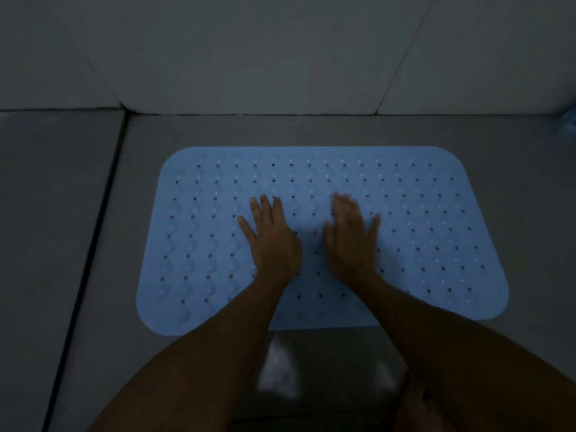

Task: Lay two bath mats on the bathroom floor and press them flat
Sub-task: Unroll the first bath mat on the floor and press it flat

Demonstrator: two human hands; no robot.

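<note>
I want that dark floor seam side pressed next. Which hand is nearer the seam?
Left. The left hand lies flat on the blue mat, on the floor seam side; the right hand lies further from it.

a dim bathroom: large grey floor tiles [311, 129] with dark grout lines meet pale glossy wall tiles [249, 51], and a light blue perforated rubber bath mat with rounded corners [420, 213] lies flat near the wall.
</note>
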